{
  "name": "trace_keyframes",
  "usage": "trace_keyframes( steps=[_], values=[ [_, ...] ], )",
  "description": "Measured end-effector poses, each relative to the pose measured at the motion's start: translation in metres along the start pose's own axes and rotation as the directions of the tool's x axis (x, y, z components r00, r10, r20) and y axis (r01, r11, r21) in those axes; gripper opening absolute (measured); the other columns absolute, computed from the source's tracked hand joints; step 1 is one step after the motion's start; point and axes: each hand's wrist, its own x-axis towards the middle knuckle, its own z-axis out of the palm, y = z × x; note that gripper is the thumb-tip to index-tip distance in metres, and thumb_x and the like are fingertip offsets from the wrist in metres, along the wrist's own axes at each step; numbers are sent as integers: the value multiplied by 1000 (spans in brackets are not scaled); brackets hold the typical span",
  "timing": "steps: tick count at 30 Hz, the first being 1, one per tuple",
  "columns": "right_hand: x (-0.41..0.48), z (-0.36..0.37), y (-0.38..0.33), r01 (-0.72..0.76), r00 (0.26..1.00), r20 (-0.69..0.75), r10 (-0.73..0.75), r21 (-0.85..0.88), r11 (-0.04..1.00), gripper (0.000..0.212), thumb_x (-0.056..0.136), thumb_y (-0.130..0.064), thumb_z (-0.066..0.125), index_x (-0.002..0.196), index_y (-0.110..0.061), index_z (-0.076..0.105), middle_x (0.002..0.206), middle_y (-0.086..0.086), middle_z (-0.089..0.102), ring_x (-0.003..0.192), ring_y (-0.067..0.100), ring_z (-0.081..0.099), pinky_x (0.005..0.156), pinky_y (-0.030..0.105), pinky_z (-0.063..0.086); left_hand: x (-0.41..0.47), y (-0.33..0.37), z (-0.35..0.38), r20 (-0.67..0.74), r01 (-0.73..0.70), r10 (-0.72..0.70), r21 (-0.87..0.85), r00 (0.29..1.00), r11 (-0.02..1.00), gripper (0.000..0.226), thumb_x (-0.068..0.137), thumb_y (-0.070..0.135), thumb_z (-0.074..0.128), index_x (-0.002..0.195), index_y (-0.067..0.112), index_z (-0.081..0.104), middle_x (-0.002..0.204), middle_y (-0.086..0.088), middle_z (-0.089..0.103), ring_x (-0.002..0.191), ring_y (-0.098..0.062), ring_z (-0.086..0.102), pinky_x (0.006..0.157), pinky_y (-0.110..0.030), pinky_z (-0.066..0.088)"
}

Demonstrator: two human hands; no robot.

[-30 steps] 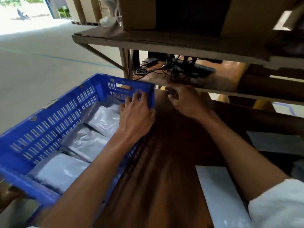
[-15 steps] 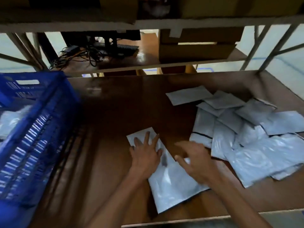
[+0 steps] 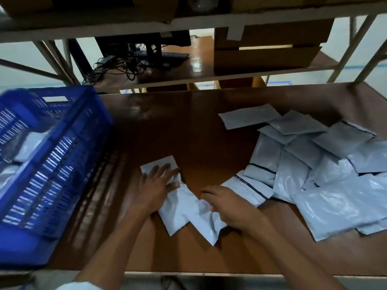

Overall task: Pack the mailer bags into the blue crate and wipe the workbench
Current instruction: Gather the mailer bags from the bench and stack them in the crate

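Observation:
One grey mailer bag (image 3: 184, 212) lies crumpled on the brown workbench (image 3: 199, 126) near its front edge. My left hand (image 3: 159, 185) presses on its far end with fingers spread. Curled over the near end of that bag is my right hand (image 3: 228, 206), and the bag buckles between the two hands. A loose pile of several more mailer bags (image 3: 314, 174) covers the right side of the bench. The blue crate (image 3: 52, 164) stands at the left end, with grey bags (image 3: 27, 147) showing inside it.
A low shelf crosses just above the bench, carrying cardboard boxes (image 3: 266, 57), a keyboard (image 3: 167, 56) and tangled cables (image 3: 117, 68). Metal shelf struts rise at the back corners. The bench's front edge (image 3: 230, 273) runs close under my forearms.
My view swung from the crate to the bench. Both hands left the crate, came down on one mailer bag, and the bag slid left and crumpled between them.

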Motion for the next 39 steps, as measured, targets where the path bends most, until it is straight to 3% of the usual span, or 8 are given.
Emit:
trace_keyframes(
  steps=[5,8,11,14,18,23,32,39],
  values=[
    [27,-1,-19,153,987,-22,-158,-164,975,61,68,5,72,123,-17,65,131,9,60,119,28,55,105,43,45,-17,-40,-15,-153,124,-118,25,981,992,68,87,72,44,150,46,39,161,-3,36,145,-36,35,110,-58,36],
    [18,-7,-37,-313,943,-178,281,-193,930,53,84,-16,72,135,-25,59,145,10,51,132,34,46,110,51,36,-29,-35,-17,-250,280,-271,1,929,960,59,93,57,58,146,33,47,150,-8,47,129,-42,48,96,-58,47],
    [14,10,-53,-578,816,-42,577,-93,811,57,103,-54,32,154,-28,31,162,14,24,146,46,22,117,58,20,-40,-16,-9,-177,362,-361,-28,916,932,68,94,76,32,145,33,44,149,-5,45,123,-44,51,96,-56,47],
    [31,26,-60,-372,928,-30,371,-64,926,63,98,-59,30,149,-24,45,158,18,35,144,51,28,117,62,19,-43,-9,1,-128,360,-364,-49,923,932,88,84,87,25,153,33,35,160,-1,34,142,-39,34,109,-55,36],
    [61,9,-41,-37,998,55,40,-62,997,62,99,-55,39,156,-33,26,168,-1,10,155,22,-5,122,49,-14,-47,-36,3,-133,284,-298,-118,945,952,84,83,88,28,155,46,23,168,-2,17,152,-36,21,117,-61,27],
    [77,15,-51,-388,921,35,388,-6,922,78,92,-77,22,158,-40,4,169,3,-6,152,37,-14,120,57,-8,-53,-46,-1,-63,392,-399,-94,915,915,77,87,86,21,155,50,20,167,-9,15,148,-46,24,113,-65,32],
    [103,30,-45,-214,977,-20,213,-119,970,73,97,-62,19,160,-28,11,168,-1,14,154,31,7,122,47,16,-55,-49,-9,-182,313,-299,50,937,949,54,95,38,26,146,34,42,151,-12,45,111,-48,48,80,-54,54],
    [117,40,-52,-239,971,-38,237,-248,939,56,101,-43,34,156,-35,29,160,-5,38,142,45,36,98,58,43,-58,-41,-15,-244,388,-376,0,894,922,62,100,33,52,155,47,27,166,-8,23,123,-48,50,92,-54,52]
  ],
)
